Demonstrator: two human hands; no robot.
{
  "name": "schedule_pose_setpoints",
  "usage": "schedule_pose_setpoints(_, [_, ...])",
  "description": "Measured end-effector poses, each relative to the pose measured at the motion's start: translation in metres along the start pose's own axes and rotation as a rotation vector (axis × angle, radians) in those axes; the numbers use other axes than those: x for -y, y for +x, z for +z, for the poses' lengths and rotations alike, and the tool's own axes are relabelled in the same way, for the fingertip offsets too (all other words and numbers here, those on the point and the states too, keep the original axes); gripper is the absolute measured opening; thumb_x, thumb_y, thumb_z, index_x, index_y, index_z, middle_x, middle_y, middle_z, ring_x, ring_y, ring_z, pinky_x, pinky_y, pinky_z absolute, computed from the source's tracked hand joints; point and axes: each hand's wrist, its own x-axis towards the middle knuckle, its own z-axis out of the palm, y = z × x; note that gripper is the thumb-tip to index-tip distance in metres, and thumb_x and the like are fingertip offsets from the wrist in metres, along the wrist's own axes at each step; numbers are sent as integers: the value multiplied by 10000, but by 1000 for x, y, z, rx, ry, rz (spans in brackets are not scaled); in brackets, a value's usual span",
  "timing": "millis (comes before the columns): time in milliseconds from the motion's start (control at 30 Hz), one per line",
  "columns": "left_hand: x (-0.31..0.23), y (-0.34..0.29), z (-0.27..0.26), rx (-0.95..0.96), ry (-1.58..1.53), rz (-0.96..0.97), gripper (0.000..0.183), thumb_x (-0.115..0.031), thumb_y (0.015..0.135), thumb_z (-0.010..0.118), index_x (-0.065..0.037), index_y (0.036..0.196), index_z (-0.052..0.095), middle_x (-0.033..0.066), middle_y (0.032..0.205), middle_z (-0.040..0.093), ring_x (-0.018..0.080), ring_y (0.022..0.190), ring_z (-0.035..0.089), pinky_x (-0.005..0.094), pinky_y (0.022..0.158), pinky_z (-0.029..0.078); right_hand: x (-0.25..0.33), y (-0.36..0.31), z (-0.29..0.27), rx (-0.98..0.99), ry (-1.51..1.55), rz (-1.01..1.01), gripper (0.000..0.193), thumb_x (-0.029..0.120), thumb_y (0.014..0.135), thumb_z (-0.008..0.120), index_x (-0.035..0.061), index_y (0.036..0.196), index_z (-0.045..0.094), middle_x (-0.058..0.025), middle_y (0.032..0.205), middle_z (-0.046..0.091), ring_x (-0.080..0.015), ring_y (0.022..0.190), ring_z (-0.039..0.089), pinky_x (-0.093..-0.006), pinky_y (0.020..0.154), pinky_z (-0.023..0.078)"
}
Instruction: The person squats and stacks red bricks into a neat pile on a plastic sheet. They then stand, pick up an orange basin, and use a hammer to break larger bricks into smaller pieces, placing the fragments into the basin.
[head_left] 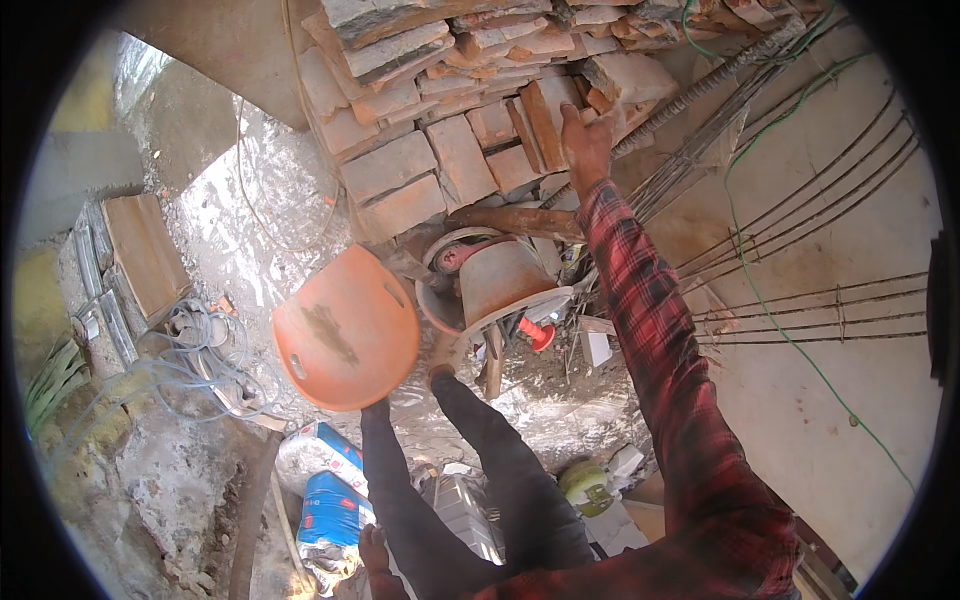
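My right arm, in a red and black plaid sleeve, reaches up to a stack of red bricks (385,165). My right hand (588,140) closes on a brick (550,118) standing on edge at the stack's right end; its thumb shows, while the other fingertips are partly hidden. A rough greyish brick (628,78) lies just beyond that hand. Low in the view, my left hand (374,548) hangs beside my left thigh, only partly seen, its fingers loose with nothing visible in them. Before my feet is a shallow orange plastic pan (345,330) with two handle slots, bearing a dark smear.
Dusty tubs (505,275) stand right of the pan, near a red-orange plastic piece (537,334). Steel rods (800,210) and a green cord (760,285) cross the right side. Blue-and-white bags (332,508) lie by my left leg; grey hose (205,340) coils at left.
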Motion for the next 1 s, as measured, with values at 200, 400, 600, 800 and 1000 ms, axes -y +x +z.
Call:
schedule_pose_setpoints(200, [-27, -69, 26, 18, 43, -57, 409, -190, 951, 535, 78, 1249, 615, 218, 1215, 665, 357, 1130, 634, 419, 1004, 464, 19, 77, 19, -19, 653, 560, 564, 350, 906, 572, -158, 1151, 557, -236, 1137, 620, -332, 979, 651, -442, 824, 521])
schedule_pose_setpoints(400, [-79, -78, 43, 126, 184, -25, 450, -235, 936, 582, 81, 1255, 611, 255, 1225, 656, 364, 1152, 636, 426, 1001, 478, 11, 93, 37, -10, 1018, 675, 432, 336, 934, 552, 23, 1228, 505, -85, 1214, 539, -280, 1025, 551, -438, 829, 495])
schedule_pose_setpoints(600, [-79, -65, 36, 108, 127, -119, 490, -262, 954, 596, 76, 1308, 583, 256, 1302, 623, 356, 1239, 594, 417, 1062, 445, 2, 110, 54, -29, 1190, 672, 438, 418, 946, 551, 115, 1262, 524, -51, 1205, 537, -233, 1029, 513, -418, 913, 450])
schedule_pose_setpoints(800, [-97, -77, -13, 104, 182, 8, 434, -216, 954, 612, 56, 1292, 598, 226, 1327, 612, 341, 1257, 577, 412, 1089, 427, -6, 115, 52, -254, 1366, 796, 414, 450, 936, 606, 106, 1163, 569, -49, 1033, 557, -198, 889, 543, -393, 890, 467])
schedule_pose_setpoints(1000, [-119, -49, -42, -103, 241, 76, 372, -181, 941, 626, 50, 1232, 623, 212, 1240, 638, 352, 1190, 603, 420, 1046, 460, 13, 87, -11, 21, 1548, 918, 455, 345, 988, 566, 52, 1323, 470, -165, 1217, 568, -182, 965, 571, -370, 912, 501])
